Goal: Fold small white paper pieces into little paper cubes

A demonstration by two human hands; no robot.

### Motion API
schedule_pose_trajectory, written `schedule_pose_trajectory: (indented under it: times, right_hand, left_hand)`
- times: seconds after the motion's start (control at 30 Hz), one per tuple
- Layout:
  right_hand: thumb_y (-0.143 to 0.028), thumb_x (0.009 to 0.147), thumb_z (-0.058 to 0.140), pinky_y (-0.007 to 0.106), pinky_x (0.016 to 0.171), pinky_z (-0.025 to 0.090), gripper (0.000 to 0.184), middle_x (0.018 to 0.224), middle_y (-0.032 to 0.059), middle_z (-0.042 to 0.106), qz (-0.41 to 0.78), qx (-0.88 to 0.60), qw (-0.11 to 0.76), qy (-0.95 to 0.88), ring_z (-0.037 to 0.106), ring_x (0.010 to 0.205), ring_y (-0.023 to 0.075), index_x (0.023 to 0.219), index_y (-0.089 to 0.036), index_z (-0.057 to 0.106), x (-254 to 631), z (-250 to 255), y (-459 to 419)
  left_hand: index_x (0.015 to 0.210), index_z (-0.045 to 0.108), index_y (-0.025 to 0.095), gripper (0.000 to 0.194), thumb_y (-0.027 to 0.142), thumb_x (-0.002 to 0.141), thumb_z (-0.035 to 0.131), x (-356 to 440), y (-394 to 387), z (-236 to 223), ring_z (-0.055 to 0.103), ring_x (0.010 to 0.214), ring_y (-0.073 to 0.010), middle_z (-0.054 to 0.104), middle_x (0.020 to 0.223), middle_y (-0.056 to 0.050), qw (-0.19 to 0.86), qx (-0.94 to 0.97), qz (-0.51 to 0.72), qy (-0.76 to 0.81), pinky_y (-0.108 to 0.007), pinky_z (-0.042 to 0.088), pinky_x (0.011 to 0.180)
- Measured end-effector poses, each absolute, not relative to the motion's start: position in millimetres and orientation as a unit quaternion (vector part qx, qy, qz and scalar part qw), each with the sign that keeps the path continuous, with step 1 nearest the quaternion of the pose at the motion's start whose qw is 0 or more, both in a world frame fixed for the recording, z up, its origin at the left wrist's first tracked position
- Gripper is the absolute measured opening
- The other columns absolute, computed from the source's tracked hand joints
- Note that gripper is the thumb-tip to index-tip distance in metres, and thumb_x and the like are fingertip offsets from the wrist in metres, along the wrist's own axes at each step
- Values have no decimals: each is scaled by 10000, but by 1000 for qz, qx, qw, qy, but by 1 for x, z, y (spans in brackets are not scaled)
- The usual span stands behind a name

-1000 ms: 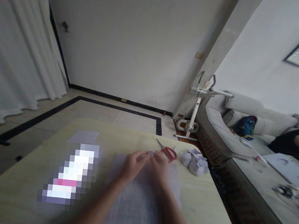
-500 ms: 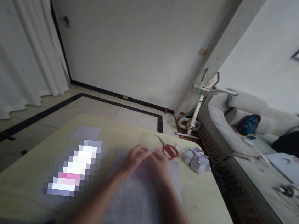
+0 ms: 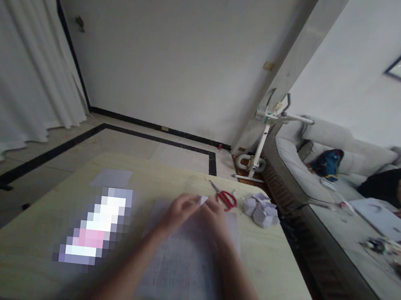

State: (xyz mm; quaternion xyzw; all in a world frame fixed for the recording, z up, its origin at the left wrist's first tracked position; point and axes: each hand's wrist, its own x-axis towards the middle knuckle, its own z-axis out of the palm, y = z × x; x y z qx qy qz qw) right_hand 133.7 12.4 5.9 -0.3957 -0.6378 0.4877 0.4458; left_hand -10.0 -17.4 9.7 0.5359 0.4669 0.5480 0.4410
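Note:
My left hand (image 3: 175, 213) and my right hand (image 3: 215, 218) meet over a large white sheet (image 3: 185, 263) on the pale yellow table (image 3: 31, 256). Both hands pinch a small piece of white folded paper (image 3: 203, 200) between their fingertips, just above the sheet's far edge. Red-handled scissors (image 3: 226, 197) lie just beyond my right hand. A heap of several small folded white paper pieces (image 3: 261, 210) sits to the right of the scissors.
A small blank paper square (image 3: 111, 178) lies at the far left of the table, and a blurred-out object (image 3: 94, 227) is nearer. To the right stand an exercise bike (image 3: 264, 137), a grey sofa (image 3: 314, 157) and a low table where another person (image 3: 397, 189) sits.
My hands stay together on the small folded paper, with only slight finger movement. The camera view has shifted a little. The other person's arm at the right has moved.

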Motion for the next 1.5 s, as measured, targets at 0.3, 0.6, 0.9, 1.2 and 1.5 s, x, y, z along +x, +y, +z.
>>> schedule_pose_trajectory:
  times: [0.3, 0.6, 0.9, 1.2, 1.5]
  right_hand:
    - [-260, 769, 583, 247, 682, 461, 127, 765, 19, 649, 470, -410, 460, -632, 586, 750, 160, 751, -182, 682, 131, 20, 7]
    - [-249, 735, 633, 221, 633, 434, 91, 669, -16, 597, 493, -396, 491, -599, 553, 649, 127, 684, -174, 642, 129, 14, 12]
    - [-293, 713, 662, 213, 570, 427, 123, 650, -11, 600, 458, -414, 469, -631, 553, 629, 131, 699, -172, 672, 150, 33, 11]
    - [-225, 768, 564, 222, 588, 386, 176, 664, 6, 612, 380, -483, 446, -651, 536, 639, 122, 670, -127, 671, 211, 50, 15]
    - [-135, 578, 663, 224, 507, 312, 55, 479, -20, 570, 323, -582, 334, -668, 436, 462, 91, 527, -118, 676, 346, 90, 71]
  left_hand:
    - [924, 684, 147, 336, 411, 721, 641, -16, -16, 15, 645, 842, -227, 700, 927, -90, 492, 520, 504, 482, -318, 499, 751]
    - [936, 678, 138, 361, 408, 695, 681, -17, -18, 13, 642, 764, -199, 708, 857, -71, 510, 482, 518, 489, -285, 490, 699]
    - [1078, 648, 158, 390, 377, 757, 618, -12, -26, 21, 645, 835, -213, 702, 948, -77, 574, 497, 476, 443, -301, 489, 748]
    - [1002, 662, 144, 365, 376, 722, 637, -10, -23, 17, 635, 736, -177, 673, 989, -94, 573, 427, 543, 441, -276, 494, 650]
    - [997, 631, 155, 324, 371, 756, 614, -12, -21, 16, 594, 694, -138, 653, 904, -57, 591, 426, 528, 437, -248, 451, 630]
